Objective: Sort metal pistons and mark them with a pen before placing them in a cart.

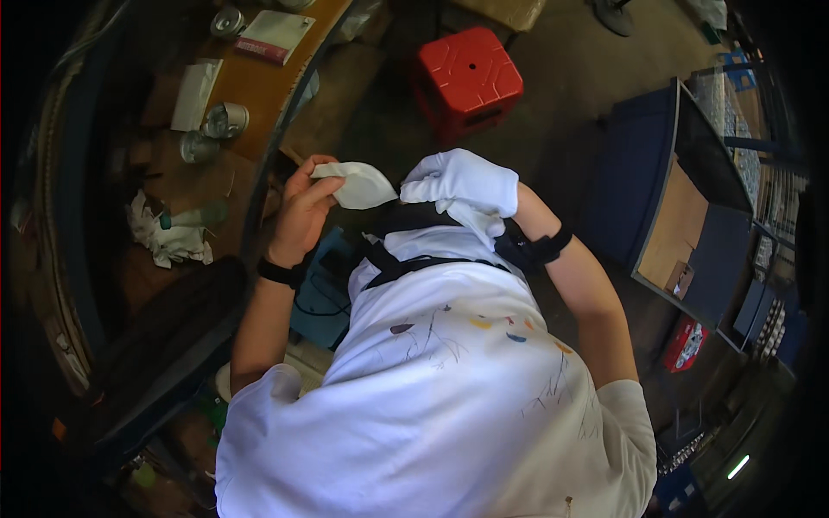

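Note:
My left hand is bare and pinches the edge of a folded white piece, shaped like a flat face mask. Its pointed end reaches toward my right hand, which wears a white cloth glove. The gloved fingers are curled beside that tip; what they grip, if anything, is hidden. A loose white flap hangs below the glove. Both hands are in front of my waist, and each wrist has a black band.
An orange-topped table on the left bears metal cans and a red-and-white notebook. Crumpled paper and a green bottle lie lower. Ahead stands a red stool. A dark blue cabinet stands right.

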`<action>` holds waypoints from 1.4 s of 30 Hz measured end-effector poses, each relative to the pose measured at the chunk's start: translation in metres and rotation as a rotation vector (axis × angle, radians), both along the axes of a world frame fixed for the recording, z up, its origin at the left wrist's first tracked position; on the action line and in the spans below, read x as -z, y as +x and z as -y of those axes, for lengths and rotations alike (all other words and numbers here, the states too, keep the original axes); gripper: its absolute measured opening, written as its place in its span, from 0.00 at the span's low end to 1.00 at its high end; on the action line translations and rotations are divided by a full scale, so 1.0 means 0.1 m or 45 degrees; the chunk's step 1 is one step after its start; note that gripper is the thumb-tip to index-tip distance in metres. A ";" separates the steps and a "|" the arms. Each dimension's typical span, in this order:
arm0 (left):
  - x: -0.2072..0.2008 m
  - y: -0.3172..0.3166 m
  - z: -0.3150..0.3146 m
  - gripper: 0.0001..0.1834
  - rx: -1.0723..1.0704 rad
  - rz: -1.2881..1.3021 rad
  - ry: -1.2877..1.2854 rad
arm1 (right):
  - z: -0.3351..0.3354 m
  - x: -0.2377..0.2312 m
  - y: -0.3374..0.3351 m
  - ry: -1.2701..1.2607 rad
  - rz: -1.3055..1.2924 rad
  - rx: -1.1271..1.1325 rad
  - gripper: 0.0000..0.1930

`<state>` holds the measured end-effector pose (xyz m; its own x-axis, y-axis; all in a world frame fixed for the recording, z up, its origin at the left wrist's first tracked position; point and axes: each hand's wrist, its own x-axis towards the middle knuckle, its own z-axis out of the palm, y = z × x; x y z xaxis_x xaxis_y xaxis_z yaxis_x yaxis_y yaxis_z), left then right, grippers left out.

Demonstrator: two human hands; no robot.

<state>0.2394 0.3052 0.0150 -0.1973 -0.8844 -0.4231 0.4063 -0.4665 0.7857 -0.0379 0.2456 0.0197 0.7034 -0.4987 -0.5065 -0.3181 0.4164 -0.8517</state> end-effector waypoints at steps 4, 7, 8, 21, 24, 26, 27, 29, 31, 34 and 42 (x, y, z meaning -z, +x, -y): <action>-0.31 -0.34 0.32 0.18 0.073 0.042 -0.153 | 0.00 -0.40 0.03 0.080 0.089 0.418 0.17; -0.53 -0.53 0.46 0.21 0.159 0.000 -0.243 | 0.02 -0.64 -0.11 0.060 0.056 0.606 0.15; -0.56 -0.56 0.49 0.24 0.198 -0.050 -0.254 | 0.02 -0.74 -0.16 0.085 0.090 0.707 0.13; -1.01 -1.33 0.48 0.16 0.573 -0.662 -0.054 | -0.47 -1.72 -0.83 -0.104 0.297 0.812 0.09; -1.57 -1.31 0.27 0.13 0.701 -0.972 -0.077 | -0.84 -2.12 -0.78 -0.397 0.390 1.071 0.13; -2.05 -1.57 0.21 0.11 0.798 -0.846 -0.677 | -1.14 -2.25 -0.32 -0.827 0.299 1.715 0.14; -2.23 -1.63 0.08 0.11 0.854 -0.907 -0.840 | -1.23 -2.37 -0.28 -1.143 0.131 1.675 0.14; -2.29 -1.74 0.00 0.12 0.906 -1.017 -0.936 | -1.17 -2.38 -0.33 -1.611 -0.103 1.537 0.14; -2.36 -1.82 -0.10 0.12 0.933 -1.057 -0.975 | -1.11 -2.25 -0.62 -1.539 0.097 1.308 0.13; -2.39 -1.88 -0.13 0.13 0.957 -1.090 -1.001 | -1.12 -2.12 -0.90 -1.331 0.304 1.208 0.10; -2.42 -1.94 -0.14 0.15 0.964 -1.107 -1.098 | -1.26 -1.95 -1.38 -0.883 0.799 1.029 0.06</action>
<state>0.0454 0.3190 0.2568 -0.6397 -0.3653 0.6763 0.7687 -0.2990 0.5655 -0.1763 0.3715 0.2151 0.0945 -0.9313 0.3516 0.3634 -0.2966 -0.8832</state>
